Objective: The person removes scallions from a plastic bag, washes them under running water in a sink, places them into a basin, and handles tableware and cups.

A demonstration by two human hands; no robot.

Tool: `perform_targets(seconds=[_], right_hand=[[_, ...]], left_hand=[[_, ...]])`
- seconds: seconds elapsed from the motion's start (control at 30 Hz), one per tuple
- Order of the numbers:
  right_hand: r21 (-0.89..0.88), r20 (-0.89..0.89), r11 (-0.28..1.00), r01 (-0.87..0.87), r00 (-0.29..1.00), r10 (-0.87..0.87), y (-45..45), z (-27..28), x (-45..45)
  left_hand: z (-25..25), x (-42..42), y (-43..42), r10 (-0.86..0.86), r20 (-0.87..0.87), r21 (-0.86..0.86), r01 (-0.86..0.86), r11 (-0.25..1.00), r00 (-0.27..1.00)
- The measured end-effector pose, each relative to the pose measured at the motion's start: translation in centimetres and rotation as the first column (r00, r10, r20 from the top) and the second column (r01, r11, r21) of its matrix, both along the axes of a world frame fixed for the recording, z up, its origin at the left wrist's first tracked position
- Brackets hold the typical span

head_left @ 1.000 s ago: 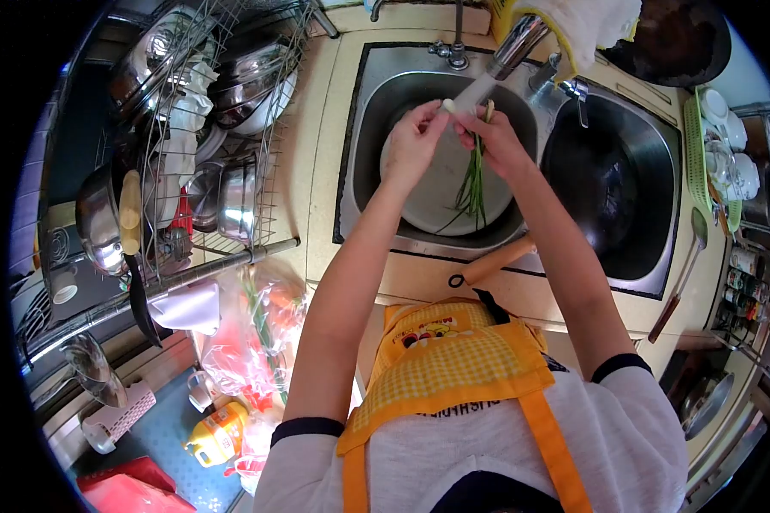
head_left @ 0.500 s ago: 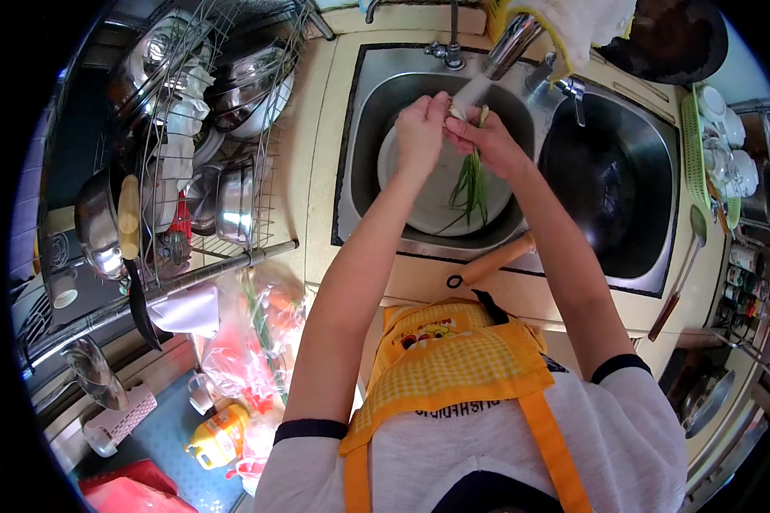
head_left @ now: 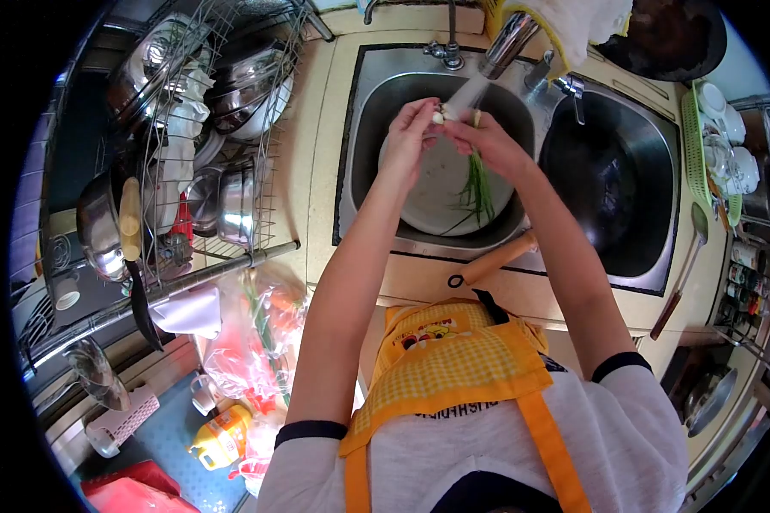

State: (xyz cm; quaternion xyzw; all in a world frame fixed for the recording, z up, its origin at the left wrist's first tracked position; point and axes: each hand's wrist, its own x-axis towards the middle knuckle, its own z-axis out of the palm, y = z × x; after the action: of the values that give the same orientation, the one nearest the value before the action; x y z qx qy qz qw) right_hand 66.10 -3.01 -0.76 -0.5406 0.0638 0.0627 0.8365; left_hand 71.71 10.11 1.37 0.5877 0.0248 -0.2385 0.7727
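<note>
Over the left sink basin (head_left: 357, 162), my left hand (head_left: 409, 141) is closed, its fingertips at small white pieces that look like garlic cloves (head_left: 440, 116). My right hand (head_left: 494, 147) meets it there, thumb and fingers closed round a bunch of green onions (head_left: 477, 190) whose leaves hang down. Running water (head_left: 467, 96) from the tap (head_left: 512, 43) falls at the fingertips of both hands. Below them a wide pale basin (head_left: 419, 201) sits in the sink. How the white pieces are shared between the fingers is partly hidden.
To the right, a dark wok (head_left: 603, 179) fills the second sink. A rolling pin (head_left: 498, 261) lies on the front rim, and a ladle (head_left: 684, 265) rests on the right counter. Wire racks (head_left: 257, 171) with pots stand left; a green basket (head_left: 697, 154) holds bowls.
My left hand has shifted slightly left and down, its fingers opening out a little, so the white pieces show more clearly. My right hand still holds the green onions, their leaves swung slightly right.
</note>
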Motion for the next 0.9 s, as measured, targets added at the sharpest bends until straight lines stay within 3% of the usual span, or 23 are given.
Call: perform_targets(seconds=[0.07,0.17,0.27,0.37,0.47,0.57,0.67,0.77,0.9], right_hand=[[-0.164,0.013,0.985,-0.055,0.998,0.058,-0.2,-0.4,0.3],[-0.341,0.024,0.935,-0.093,0.994,0.107,-0.8,-0.4,0.4],[-0.337,-0.008,0.939,0.067,0.997,-0.073,-0.4,2.1,-0.2],[-0.328,0.005,0.944,0.050,0.999,-0.051,-1.1,2.1,-0.4],[-0.414,0.004,0.909,0.051,0.998,-0.055,-1.5,2.5,-0.6],[-0.463,0.059,0.881,0.100,0.995,-0.082,-1.8,1.8,-0.3],[-0.537,0.093,0.837,0.104,0.994,-0.063,-2.0,2.0,-0.2],[-0.487,0.020,0.872,0.042,0.999,-0.038,-2.4,3.0,-0.4],[-0.497,0.012,0.867,0.026,1.000,-0.023,-2.7,2.4,-0.2]], left_hand=[[0.1,-0.1,0.0,-0.166,0.178,0.065,0.157,0.985,0.970],[-1.4,0.9,0.7,-0.229,0.341,0.313,0.119,0.942,0.912],[-0.2,1.0,0.7,-0.288,0.336,0.481,0.100,0.871,0.897],[-0.4,1.7,1.0,-0.353,0.406,0.393,0.188,0.900,0.843],[0.2,2.2,1.3,-0.435,0.511,0.481,0.172,0.860,0.741],[1.3,2.4,1.4,-0.527,0.495,0.600,0.167,0.782,0.690],[1.7,2.8,1.5,-0.607,0.442,0.644,0.237,0.727,0.661],[0.7,3.4,1.6,-0.565,0.475,0.499,0.323,0.804,0.674],[0.8,3.2,1.5,-0.574,0.431,0.509,0.338,0.792,0.696]])
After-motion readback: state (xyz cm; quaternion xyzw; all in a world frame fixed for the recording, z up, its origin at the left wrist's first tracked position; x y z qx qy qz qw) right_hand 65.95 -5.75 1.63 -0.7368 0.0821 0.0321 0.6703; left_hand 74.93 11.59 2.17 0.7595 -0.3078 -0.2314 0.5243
